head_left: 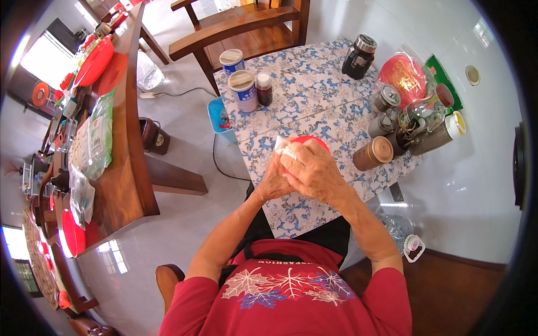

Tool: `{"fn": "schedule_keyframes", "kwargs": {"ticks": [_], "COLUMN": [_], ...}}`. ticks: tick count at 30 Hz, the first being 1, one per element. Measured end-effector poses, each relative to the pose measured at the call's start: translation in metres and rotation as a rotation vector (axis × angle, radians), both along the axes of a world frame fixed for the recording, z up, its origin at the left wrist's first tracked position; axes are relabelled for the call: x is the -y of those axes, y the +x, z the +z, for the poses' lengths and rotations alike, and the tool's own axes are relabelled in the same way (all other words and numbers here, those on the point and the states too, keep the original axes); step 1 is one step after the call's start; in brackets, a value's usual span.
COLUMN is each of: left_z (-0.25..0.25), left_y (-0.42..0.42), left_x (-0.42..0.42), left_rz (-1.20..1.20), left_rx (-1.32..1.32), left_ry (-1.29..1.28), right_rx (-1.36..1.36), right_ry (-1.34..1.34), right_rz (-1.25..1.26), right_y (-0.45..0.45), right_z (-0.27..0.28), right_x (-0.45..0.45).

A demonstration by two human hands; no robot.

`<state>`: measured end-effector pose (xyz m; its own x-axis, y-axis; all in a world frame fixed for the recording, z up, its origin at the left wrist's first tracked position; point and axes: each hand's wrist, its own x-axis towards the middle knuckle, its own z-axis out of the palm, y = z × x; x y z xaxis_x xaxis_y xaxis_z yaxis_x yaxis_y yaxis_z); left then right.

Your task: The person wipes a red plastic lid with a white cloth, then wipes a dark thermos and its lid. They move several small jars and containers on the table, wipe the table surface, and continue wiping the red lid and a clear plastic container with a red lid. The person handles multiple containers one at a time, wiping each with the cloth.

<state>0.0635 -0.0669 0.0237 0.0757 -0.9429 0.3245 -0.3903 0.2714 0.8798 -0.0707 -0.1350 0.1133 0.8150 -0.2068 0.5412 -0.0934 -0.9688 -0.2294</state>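
Over the near part of a small flower-patterned table (294,214), both my hands are close together in front of my body. A red round object (316,141), perhaps a bowl or lid, is held in my left hand (274,178); most of it is hidden behind the fingers. My right hand (317,174) lies across it with curled fingers, pressing a crumpled white tissue or cloth (284,145) at the object's left side. The fingers overlap, so the exact contact is partly hidden.
Two blue-and-white canisters (244,94) and a dark bottle (264,90) stand at the far left. A black flask (359,56), a brown cup (373,153) and glass jars (424,113) line the wall side. A wooden chair (239,25) and blue bin (218,117) adjoin the table.
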Motion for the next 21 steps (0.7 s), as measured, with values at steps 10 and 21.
{"fn": "schedule_keyframes", "kwargs": {"ticks": [10,21], "left_z": [-0.001,0.017], "left_y": [-0.004,-0.008], "left_x": [0.001,0.0], "left_rz": [0.037,0.069], "left_rx": [-0.179,-0.189], "left_ry": [0.058,0.11], "right_rx": [-0.061,0.062], "right_ry": [-0.064,0.07], "right_rz": [-0.069,-0.503], "right_y": [0.0,-0.02], "right_z": [0.008,-0.009], "right_x": [0.01,0.011]}}
